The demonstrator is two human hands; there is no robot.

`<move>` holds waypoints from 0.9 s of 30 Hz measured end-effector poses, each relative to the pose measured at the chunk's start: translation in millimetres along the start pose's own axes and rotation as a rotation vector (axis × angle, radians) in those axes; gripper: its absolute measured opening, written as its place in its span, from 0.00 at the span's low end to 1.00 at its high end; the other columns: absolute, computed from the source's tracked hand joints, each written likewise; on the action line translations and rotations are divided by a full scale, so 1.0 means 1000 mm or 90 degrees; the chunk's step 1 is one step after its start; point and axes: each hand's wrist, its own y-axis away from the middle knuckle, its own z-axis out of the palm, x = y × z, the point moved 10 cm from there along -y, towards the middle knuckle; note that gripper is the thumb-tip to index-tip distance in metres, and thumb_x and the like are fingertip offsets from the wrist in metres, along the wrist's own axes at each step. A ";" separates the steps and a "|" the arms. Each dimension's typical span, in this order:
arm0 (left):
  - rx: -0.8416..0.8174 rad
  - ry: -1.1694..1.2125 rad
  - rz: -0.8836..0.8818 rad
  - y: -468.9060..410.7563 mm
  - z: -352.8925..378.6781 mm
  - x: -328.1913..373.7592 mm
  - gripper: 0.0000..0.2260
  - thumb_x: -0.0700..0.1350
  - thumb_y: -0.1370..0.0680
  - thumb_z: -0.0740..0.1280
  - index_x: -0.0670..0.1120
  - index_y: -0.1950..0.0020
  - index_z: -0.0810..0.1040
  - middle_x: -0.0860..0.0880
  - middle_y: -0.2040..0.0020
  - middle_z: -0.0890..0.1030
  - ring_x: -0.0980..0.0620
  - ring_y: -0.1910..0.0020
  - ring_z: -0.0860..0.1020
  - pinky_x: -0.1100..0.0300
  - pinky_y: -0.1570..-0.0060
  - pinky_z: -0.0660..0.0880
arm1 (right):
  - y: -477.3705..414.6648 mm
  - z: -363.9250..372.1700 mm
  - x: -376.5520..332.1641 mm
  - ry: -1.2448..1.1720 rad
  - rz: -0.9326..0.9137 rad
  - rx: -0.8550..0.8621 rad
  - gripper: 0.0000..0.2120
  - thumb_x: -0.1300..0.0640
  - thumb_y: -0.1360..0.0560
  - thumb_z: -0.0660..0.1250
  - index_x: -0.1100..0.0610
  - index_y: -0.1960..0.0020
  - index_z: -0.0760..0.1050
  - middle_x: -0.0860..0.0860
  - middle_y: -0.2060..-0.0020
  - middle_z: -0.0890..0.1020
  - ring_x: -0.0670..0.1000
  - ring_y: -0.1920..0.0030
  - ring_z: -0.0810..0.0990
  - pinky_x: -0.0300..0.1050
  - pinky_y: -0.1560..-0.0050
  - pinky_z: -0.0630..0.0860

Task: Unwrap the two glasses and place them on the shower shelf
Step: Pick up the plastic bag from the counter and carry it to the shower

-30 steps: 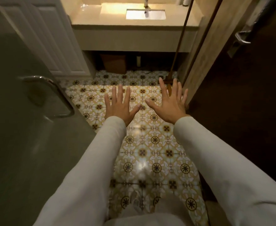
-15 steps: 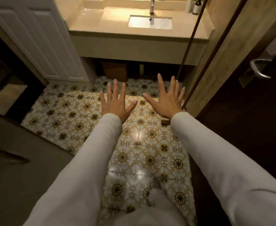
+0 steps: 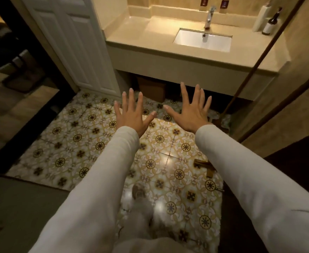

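My left hand (image 3: 133,114) and my right hand (image 3: 190,111) are stretched out side by side, palms down, fingers spread and straight, holding nothing. They hover over a patterned yellow tile floor (image 3: 88,143) in front of a beige vanity counter (image 3: 150,39) with a white sink (image 3: 203,41). No glasses and no shower shelf show in this view. Both arms wear pale long sleeves.
A tap (image 3: 209,17) stands behind the sink; a dark pump bottle (image 3: 270,24) and a white bottle (image 3: 261,19) stand at the counter's right end. A white panelled door (image 3: 73,42) hangs at the left. A brown bin (image 3: 152,90) sits under the counter. A brown pole (image 3: 254,64) leans at the right.
The view has moved forward and up toward the vanity, past the glass door with its handle. My hands stay spread and empty, now a little farther apart.
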 end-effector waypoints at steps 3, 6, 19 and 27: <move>0.010 -0.003 -0.006 -0.047 0.006 -0.016 0.38 0.71 0.23 0.43 0.52 0.19 0.42 0.46 0.19 0.40 0.44 0.21 0.38 0.38 0.25 0.39 | -0.045 0.003 -0.016 0.016 -0.033 0.018 0.49 0.17 0.30 0.43 0.40 0.18 0.34 0.62 0.17 0.40 0.64 0.18 0.36 0.69 0.23 0.33; 0.018 -0.011 -0.004 -0.098 0.010 -0.035 0.37 0.71 0.23 0.42 0.52 0.19 0.42 0.46 0.19 0.40 0.43 0.21 0.39 0.37 0.26 0.39 | -0.097 0.009 -0.033 0.033 -0.044 0.026 0.49 0.17 0.30 0.43 0.40 0.18 0.34 0.62 0.17 0.40 0.64 0.18 0.37 0.69 0.24 0.32; 0.017 -0.018 -0.037 -0.335 0.021 -0.121 0.38 0.72 0.24 0.39 0.52 0.20 0.42 0.46 0.18 0.42 0.43 0.20 0.41 0.37 0.25 0.42 | -0.331 0.022 -0.090 0.034 -0.017 0.048 0.48 0.16 0.31 0.43 0.38 0.19 0.35 0.62 0.17 0.40 0.65 0.18 0.38 0.70 0.24 0.32; -0.009 -0.025 -0.043 -0.450 0.048 -0.137 0.38 0.72 0.24 0.38 0.52 0.20 0.41 0.45 0.19 0.40 0.43 0.21 0.39 0.37 0.25 0.41 | -0.449 0.040 -0.099 0.051 -0.029 0.009 0.48 0.17 0.30 0.43 0.39 0.18 0.36 0.62 0.17 0.40 0.64 0.18 0.38 0.71 0.23 0.33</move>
